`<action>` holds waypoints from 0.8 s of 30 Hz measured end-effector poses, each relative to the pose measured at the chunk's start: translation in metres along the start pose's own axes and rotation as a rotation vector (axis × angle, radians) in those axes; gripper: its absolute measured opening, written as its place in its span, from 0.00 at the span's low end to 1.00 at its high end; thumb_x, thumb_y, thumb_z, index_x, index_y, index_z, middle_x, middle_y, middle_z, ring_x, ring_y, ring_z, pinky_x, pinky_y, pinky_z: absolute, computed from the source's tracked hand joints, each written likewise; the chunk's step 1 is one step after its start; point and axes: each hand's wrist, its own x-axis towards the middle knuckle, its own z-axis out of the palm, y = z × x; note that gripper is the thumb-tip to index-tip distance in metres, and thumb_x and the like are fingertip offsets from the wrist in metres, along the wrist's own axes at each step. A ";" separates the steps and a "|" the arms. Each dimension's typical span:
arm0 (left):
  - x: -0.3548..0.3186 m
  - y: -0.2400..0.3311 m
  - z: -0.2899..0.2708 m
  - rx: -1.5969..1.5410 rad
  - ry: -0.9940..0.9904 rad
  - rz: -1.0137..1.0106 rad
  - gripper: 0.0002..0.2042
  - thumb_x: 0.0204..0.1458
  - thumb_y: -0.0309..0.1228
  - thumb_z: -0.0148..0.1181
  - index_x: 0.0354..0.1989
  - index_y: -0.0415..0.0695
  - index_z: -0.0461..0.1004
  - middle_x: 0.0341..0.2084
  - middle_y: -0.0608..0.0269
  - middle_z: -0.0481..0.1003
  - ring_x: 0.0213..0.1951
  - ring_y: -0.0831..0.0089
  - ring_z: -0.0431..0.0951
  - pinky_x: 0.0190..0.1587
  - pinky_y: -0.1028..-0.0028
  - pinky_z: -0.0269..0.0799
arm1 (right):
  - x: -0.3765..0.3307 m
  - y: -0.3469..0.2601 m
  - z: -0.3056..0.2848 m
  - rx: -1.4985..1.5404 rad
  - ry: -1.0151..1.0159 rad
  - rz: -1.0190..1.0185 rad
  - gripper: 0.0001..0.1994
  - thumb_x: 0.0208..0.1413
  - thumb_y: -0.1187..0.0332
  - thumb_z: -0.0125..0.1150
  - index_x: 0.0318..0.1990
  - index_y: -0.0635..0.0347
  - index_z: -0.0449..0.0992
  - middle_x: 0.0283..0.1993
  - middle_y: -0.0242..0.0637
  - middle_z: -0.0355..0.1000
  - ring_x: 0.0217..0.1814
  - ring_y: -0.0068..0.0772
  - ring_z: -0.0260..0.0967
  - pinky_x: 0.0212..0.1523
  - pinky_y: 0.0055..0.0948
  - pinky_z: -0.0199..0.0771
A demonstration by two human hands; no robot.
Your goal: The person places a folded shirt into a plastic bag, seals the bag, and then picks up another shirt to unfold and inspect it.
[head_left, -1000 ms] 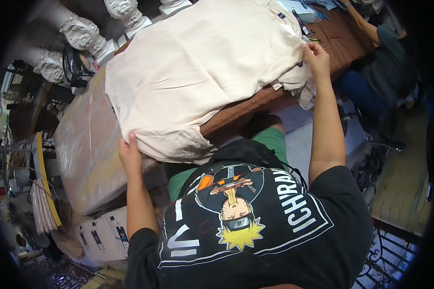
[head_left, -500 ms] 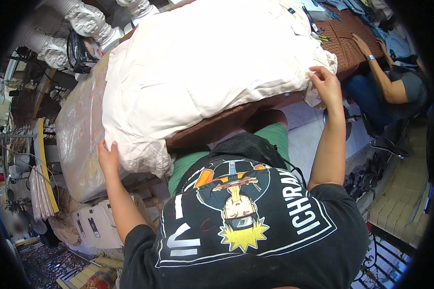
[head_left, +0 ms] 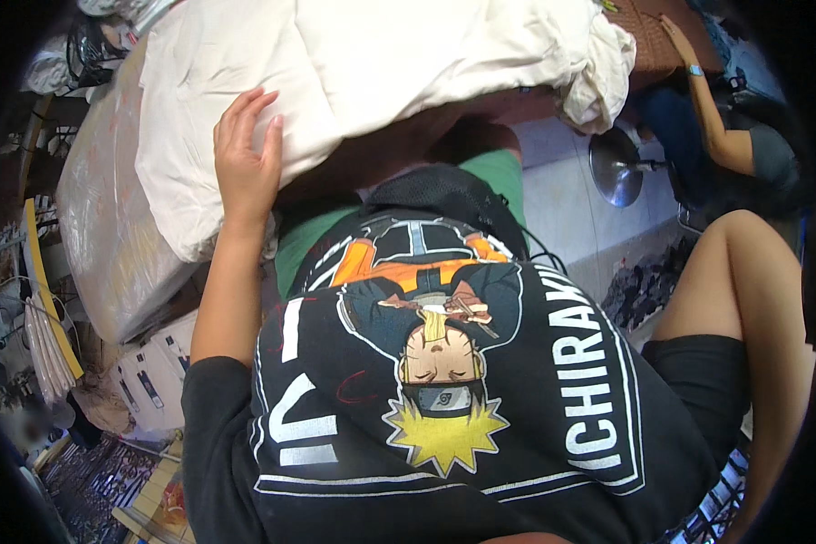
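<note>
A large cream-white cloth [head_left: 363,54] lies spread over the table, hanging past its near edge with creases along the border. My left hand [head_left: 247,159] is at the near left part of this cloth, fingers stretched and slightly apart, holding nothing. Whether its palm presses on the fabric, I cannot tell. Bunched fabric of the same cloth hangs over the edge on the right. My right arm [head_left: 743,290] is bent sharply at the elbow, its forearm running back toward the lower right rim. The right hand itself is out of the picture.
A plastic-wrapped slab [head_left: 104,208] stands left of the cloth. Beyond the right end, another person's hand [head_left: 675,36] rests on the brown table cover [head_left: 639,41]. A round metal dish-shaped object [head_left: 618,168] is below the table, near dark scraps [head_left: 648,276] on the floor.
My left hand has moved from the cloth's left corner up and right over its near part. My right hand has left the cloth's right end and gone out of view as that arm folded back.
</note>
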 end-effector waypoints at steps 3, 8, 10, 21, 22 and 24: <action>-0.006 0.017 0.000 -0.098 -0.085 0.067 0.10 0.48 0.24 0.57 0.40 0.44 0.76 0.43 0.60 0.73 0.49 0.63 0.70 0.53 0.70 0.63 | -0.001 -0.004 0.035 0.199 -0.120 0.001 0.10 0.53 0.59 0.50 0.37 0.53 0.72 0.41 0.29 0.72 0.44 0.25 0.67 0.49 0.34 0.64; 0.028 0.042 -0.024 -0.255 0.015 0.218 0.09 0.49 0.22 0.57 0.38 0.43 0.77 0.41 0.60 0.75 0.46 0.68 0.73 0.50 0.73 0.65 | -0.014 -0.016 0.053 0.329 -0.183 0.088 0.12 0.53 0.57 0.49 0.39 0.53 0.71 0.42 0.31 0.71 0.45 0.26 0.67 0.50 0.36 0.63; 0.035 0.042 -0.033 -0.298 0.046 0.242 0.09 0.49 0.22 0.57 0.39 0.43 0.77 0.41 0.59 0.75 0.46 0.68 0.73 0.50 0.73 0.66 | -0.016 -0.011 0.061 0.368 -0.185 0.098 0.13 0.53 0.56 0.49 0.39 0.53 0.71 0.43 0.32 0.71 0.45 0.26 0.67 0.50 0.36 0.62; -0.008 -0.037 0.018 0.082 -0.078 0.079 0.14 0.47 0.34 0.60 0.43 0.47 0.74 0.47 0.59 0.71 0.51 0.59 0.67 0.53 0.63 0.60 | -0.029 -0.008 0.076 0.472 -0.089 0.105 0.18 0.54 0.51 0.47 0.43 0.54 0.70 0.46 0.35 0.70 0.47 0.29 0.66 0.52 0.40 0.60; -0.009 -0.036 0.019 0.110 -0.080 0.052 0.14 0.48 0.35 0.59 0.43 0.48 0.74 0.48 0.60 0.70 0.51 0.60 0.67 0.54 0.63 0.60 | -0.030 -0.008 0.077 0.475 -0.081 0.107 0.19 0.54 0.50 0.47 0.43 0.54 0.70 0.46 0.35 0.70 0.47 0.29 0.66 0.53 0.40 0.60; -0.010 -0.033 0.019 0.149 -0.099 0.010 0.13 0.48 0.36 0.58 0.43 0.50 0.74 0.49 0.62 0.70 0.53 0.61 0.66 0.54 0.62 0.59 | -0.030 -0.007 0.076 0.465 -0.044 0.106 0.20 0.54 0.49 0.46 0.44 0.54 0.70 0.47 0.36 0.69 0.47 0.29 0.66 0.53 0.41 0.60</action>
